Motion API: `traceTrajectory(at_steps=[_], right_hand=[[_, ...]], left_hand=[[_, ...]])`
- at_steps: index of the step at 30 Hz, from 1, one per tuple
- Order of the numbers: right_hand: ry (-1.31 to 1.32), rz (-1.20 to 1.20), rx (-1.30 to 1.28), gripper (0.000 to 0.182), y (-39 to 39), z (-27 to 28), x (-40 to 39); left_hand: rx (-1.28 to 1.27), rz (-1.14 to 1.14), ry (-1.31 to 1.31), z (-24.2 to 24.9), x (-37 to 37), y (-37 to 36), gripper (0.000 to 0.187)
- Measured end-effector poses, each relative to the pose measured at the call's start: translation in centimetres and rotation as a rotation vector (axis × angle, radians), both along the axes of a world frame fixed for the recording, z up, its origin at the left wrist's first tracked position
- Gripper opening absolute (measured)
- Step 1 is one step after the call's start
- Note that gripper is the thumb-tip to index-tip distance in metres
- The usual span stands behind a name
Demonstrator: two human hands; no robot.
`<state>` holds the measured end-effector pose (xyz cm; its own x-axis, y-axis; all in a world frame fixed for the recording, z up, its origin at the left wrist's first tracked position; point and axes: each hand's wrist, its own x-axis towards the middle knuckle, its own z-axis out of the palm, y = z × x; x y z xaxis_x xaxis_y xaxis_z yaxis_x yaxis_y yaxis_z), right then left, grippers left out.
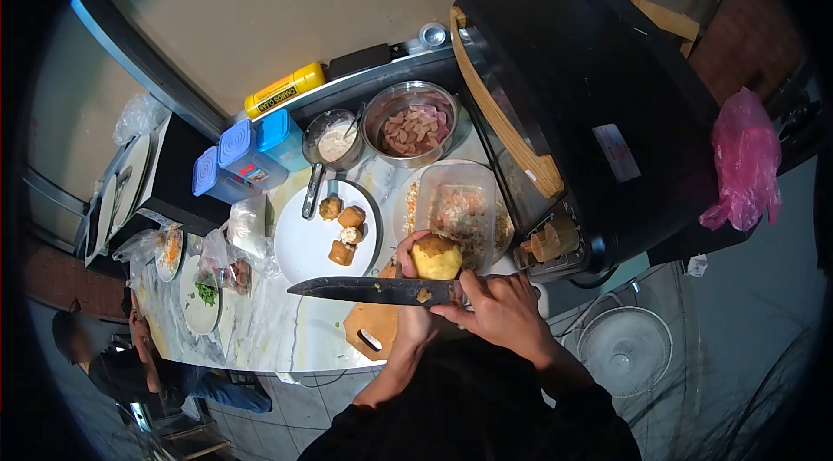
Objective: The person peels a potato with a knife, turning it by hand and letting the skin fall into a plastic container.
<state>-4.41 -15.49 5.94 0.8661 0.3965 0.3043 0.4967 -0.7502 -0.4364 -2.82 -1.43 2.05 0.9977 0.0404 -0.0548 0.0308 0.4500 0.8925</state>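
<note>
A partly peeled potato [438, 261], yellow with brown skin left on top, sits in my left hand [415, 322], whose fingers wrap round its side. My right hand [508, 309] grips a large dark-bladed knife [364, 289] near the handle end. The blade points left and crosses just in front of the potato, with a scrap of peel stuck to it. Beneath and beyond the potato is a clear plastic container [455, 176] with food bits in it. A wooden cutting board [364, 344] lies below the blade, partly hidden by my left arm.
A white plate [299, 244] holds several browned food pieces. Behind it stand a pan [314, 148] with white contents and a steel bowl [408, 89] of cut meat. A black oven [573, 70] with a wooden handle fills the right. Another person [130, 374] is at lower left.
</note>
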Motion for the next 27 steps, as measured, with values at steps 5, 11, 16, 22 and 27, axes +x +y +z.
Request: traceTrajectory(at_steps=[5, 11, 16, 22, 27], right_hand=[[-0.004, -0.062, -0.040, 0.053, 0.0, 0.6, 0.1], [-0.034, -0.092, -0.019, 0.054, -0.2, 0.6, 0.7], [-0.033, -0.038, -0.057, 0.057, 0.0, 0.1, 0.9], [0.077, -0.052, -0.076, 0.053, 0.7, 0.2, 0.7], [-0.070, -0.046, -0.068, 0.056, 0.6, -0.4, 1.2]], left_hand=[[0.056, -0.015, -0.008, -0.4, 0.1, 0.1, 0.048], [-0.004, -0.040, 0.005, 0.2, 0.3, 0.2, 0.047], [-0.034, 0.109, 0.030, 1.0, 0.0, -0.8, 0.039], [0.767, 0.190, -0.169, -0.2, -0.3, -0.2, 0.035], [0.402, 0.147, -0.113, -0.5, -0.6, -0.2, 0.030]])
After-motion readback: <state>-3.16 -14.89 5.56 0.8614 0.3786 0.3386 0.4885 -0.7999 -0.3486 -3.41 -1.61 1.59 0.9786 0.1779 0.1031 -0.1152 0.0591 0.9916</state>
